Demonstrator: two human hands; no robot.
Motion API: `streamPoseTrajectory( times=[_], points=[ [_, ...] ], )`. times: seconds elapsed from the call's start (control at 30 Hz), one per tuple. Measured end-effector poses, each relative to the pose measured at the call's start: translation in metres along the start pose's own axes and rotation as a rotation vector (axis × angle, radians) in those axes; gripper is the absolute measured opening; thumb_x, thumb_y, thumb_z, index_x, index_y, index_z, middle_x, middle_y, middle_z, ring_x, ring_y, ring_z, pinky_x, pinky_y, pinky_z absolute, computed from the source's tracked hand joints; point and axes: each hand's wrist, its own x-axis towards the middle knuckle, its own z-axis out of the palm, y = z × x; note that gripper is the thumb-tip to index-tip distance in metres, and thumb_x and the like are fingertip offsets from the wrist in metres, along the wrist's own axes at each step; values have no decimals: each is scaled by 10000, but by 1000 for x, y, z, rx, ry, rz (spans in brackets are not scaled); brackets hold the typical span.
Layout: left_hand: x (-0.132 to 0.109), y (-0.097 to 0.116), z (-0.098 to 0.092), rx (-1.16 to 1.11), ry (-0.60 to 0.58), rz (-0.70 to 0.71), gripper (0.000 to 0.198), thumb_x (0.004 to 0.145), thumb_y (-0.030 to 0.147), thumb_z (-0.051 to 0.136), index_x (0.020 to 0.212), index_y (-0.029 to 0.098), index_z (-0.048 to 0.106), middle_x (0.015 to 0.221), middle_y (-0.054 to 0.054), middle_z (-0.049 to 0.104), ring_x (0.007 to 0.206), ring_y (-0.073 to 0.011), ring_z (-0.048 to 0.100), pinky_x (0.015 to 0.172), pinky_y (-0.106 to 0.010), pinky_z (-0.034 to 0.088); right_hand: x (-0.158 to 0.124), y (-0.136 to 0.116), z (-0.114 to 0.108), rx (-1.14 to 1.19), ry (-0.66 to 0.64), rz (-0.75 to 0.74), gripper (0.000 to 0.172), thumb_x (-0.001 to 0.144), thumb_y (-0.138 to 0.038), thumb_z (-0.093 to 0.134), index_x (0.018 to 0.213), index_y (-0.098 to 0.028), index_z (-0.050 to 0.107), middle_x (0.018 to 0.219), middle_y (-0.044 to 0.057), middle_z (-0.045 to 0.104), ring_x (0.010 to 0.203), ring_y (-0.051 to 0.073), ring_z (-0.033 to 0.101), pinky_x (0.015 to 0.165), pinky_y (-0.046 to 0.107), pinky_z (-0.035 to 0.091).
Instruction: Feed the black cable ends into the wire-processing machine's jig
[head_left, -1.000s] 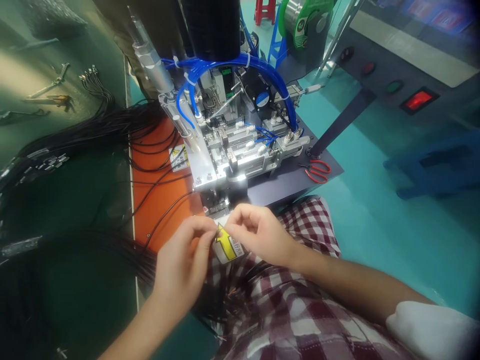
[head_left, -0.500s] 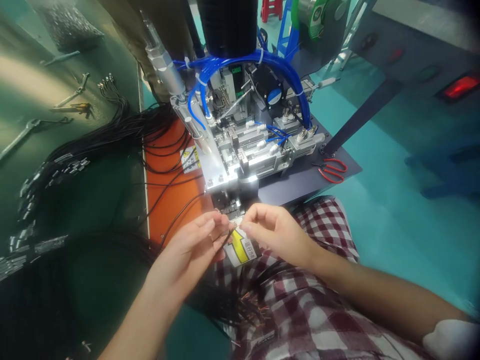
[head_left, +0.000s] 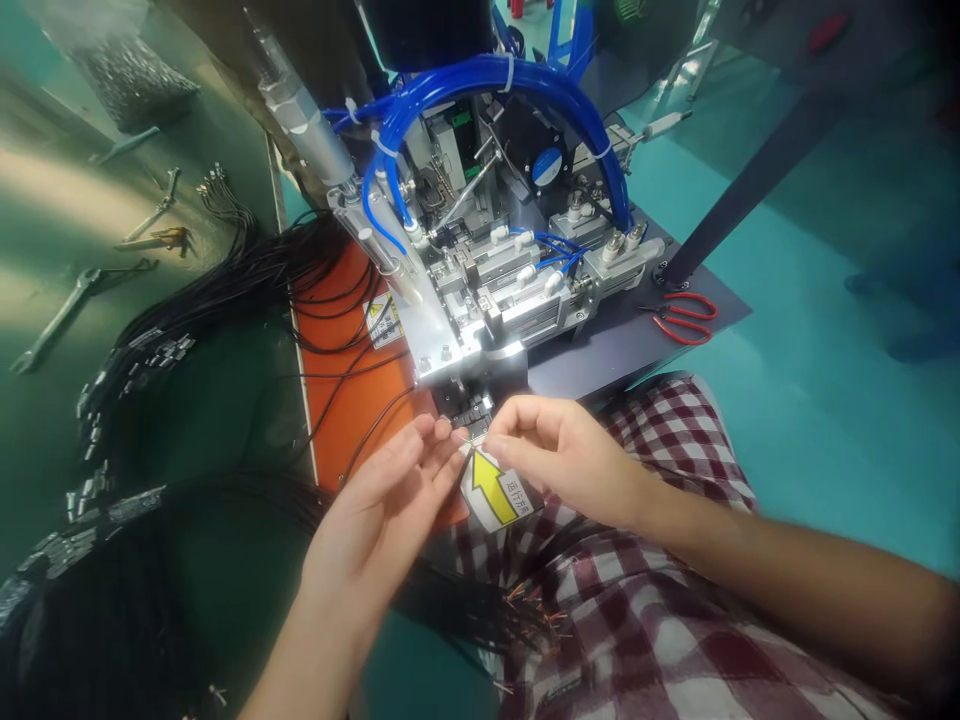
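My left hand (head_left: 390, 510) and my right hand (head_left: 559, 455) meet fingertip to fingertip just in front of the small dark fixture (head_left: 469, 412) at the front of a metal machine (head_left: 480, 290). Both pinch a thin black wire (head_left: 469, 443) held between them at the fixture's mouth. A white label with a yellow arrow (head_left: 495, 490) lies just beneath the fingers. A bundle of black wires with bare copper ends (head_left: 517, 605) rests on my checked lap.
An orange mat (head_left: 352, 400) lies left of the machine with black cables (head_left: 225, 290) fanned over it and the green bench. Red-handled cutters (head_left: 682, 318) sit on the dark base plate at right. Wrenches (head_left: 67, 310) lie far left. Blue air hoses (head_left: 487, 80) arch over the machine.
Both hands have moved up and forward to the fixture's mouth with the wire. The yellow arrow label, earlier covered by the fingers, now shows fully. The camera has tilted down.
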Motion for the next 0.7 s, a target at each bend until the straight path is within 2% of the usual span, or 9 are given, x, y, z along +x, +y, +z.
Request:
streamPoseTrajectory(
  times=[0.1,0.23,0.43,0.63,0.7],
  points=[
    [-3,0,1,-14,59,25,150,876,53,579,801,135,679,884,-74,683,858,-154,696,790,-251,606,0,0,0,7,11,3,172,842,-175,621,684,-169,552,499,-99,476,406,39,370,413,187,325],
    [-5,0,3,-46,47,36,137,895,117,594,783,152,664,834,-44,648,797,-133,665,701,-220,589,-1,-1,-1,11,23,23,173,841,-181,626,683,-168,557,486,-100,471,404,39,367,404,185,312],
    [-10,1,9,-98,125,51,207,944,125,515,813,156,672,830,-44,634,770,-115,646,684,-204,575,0,0,1,23,39,39,176,834,-186,633,677,-164,557,483,-99,469,397,34,356,395,182,304],
    [-10,1,7,-104,86,48,194,936,124,516,830,158,675,857,-57,624,796,-120,641,703,-205,572,1,3,0,8,37,25,186,816,-240,675,685,-170,564,513,-90,480,416,45,378,414,195,322],
    [-9,1,2,-62,29,73,135,901,130,576,814,160,675,861,-54,627,811,-127,638,715,-209,572,1,3,0,10,35,24,211,786,-266,719,683,-171,562,529,-86,491,428,48,388,422,198,331]
  ],
)
